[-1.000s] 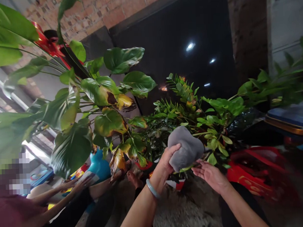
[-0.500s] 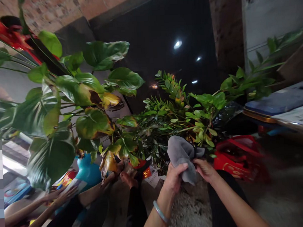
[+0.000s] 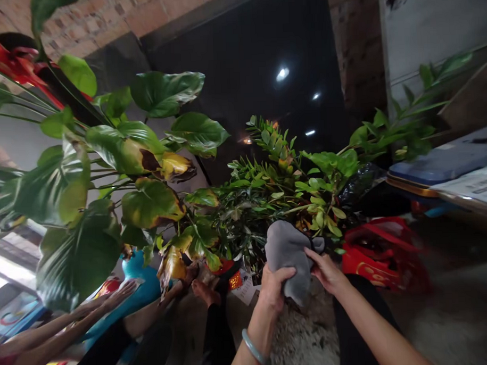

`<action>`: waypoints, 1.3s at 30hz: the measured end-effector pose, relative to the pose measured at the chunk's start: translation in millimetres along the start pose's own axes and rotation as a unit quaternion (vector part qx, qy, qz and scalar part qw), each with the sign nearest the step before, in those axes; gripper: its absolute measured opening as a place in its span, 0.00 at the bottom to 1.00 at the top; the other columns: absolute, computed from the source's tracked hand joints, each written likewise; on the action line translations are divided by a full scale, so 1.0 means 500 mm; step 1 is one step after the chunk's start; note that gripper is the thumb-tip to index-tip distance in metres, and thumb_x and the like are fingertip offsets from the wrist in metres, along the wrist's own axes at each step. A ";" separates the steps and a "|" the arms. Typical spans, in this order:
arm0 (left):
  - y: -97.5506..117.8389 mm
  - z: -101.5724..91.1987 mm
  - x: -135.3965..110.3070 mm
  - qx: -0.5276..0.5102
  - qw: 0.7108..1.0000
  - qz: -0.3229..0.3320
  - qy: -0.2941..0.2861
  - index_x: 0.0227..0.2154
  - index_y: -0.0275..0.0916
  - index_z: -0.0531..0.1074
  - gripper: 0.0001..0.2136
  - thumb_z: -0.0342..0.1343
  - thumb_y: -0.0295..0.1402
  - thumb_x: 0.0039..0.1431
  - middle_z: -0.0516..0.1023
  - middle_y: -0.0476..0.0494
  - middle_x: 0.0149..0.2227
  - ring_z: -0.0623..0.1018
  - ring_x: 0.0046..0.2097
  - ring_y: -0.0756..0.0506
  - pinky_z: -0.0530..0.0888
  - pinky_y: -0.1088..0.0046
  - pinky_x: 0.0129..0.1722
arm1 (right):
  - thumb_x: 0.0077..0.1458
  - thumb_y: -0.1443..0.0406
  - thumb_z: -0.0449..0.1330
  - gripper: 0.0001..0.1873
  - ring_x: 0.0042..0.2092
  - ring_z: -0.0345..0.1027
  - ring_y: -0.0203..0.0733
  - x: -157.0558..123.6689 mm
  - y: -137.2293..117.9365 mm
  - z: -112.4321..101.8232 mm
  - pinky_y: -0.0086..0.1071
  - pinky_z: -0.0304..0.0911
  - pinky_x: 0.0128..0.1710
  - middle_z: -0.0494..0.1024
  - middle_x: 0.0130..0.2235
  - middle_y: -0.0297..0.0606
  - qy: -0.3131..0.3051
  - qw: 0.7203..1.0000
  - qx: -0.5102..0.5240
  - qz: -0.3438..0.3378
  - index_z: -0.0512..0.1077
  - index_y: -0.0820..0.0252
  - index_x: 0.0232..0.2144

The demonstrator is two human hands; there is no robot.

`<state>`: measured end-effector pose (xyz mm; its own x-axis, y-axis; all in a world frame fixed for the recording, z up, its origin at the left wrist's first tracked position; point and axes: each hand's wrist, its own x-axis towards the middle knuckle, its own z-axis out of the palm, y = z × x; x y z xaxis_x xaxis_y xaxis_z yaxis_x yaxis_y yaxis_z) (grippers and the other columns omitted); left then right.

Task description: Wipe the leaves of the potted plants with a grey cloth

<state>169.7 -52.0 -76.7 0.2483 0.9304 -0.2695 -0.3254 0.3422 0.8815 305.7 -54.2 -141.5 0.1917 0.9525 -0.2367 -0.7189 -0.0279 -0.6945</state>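
A soft grey plush piece [image 3: 288, 255], rounded at the top with a dark strip along its right side, is held up before me. My left hand [image 3: 273, 289] grips its lower left, thumb lying across the front; a pale bangle circles that wrist. At the right edge of the plush, my right hand [image 3: 326, 269] pinches the fabric near the dark strip and a small grey end. The fingertips behind the plush are hidden, and I cannot tell what exact item it is.
Leafy potted plants [image 3: 252, 203] crowd the space ahead. A red bag [image 3: 380, 257] stands to the right, below a stack of flat boxes [image 3: 430, 168]. At left, another person's hands [image 3: 123, 293] are near a turquoise object [image 3: 138, 274]. A printed card [image 3: 247, 289] lies on the floor.
The plush has turned and spread out, showing a broader face. My right hand has moved slightly up and inward along its edge. The other person's hands at left have shifted.
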 end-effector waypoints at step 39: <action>0.128 -0.016 0.042 0.065 0.996 0.052 0.031 0.22 0.34 0.75 0.13 0.64 0.27 0.24 0.76 0.47 0.21 0.72 0.24 0.48 0.68 0.71 0.27 | 0.28 0.63 0.72 0.17 0.26 0.73 0.42 -0.028 0.001 -0.006 0.36 0.69 0.31 0.81 0.27 0.39 0.028 0.997 0.070 0.035 0.76 0.58 0.26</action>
<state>146.9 -9.6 -29.2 0.1621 0.9676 -0.1935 -0.2251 0.2272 0.9475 304.7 -68.7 -140.7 0.1730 0.9309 -0.3218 -0.8172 -0.0467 -0.5744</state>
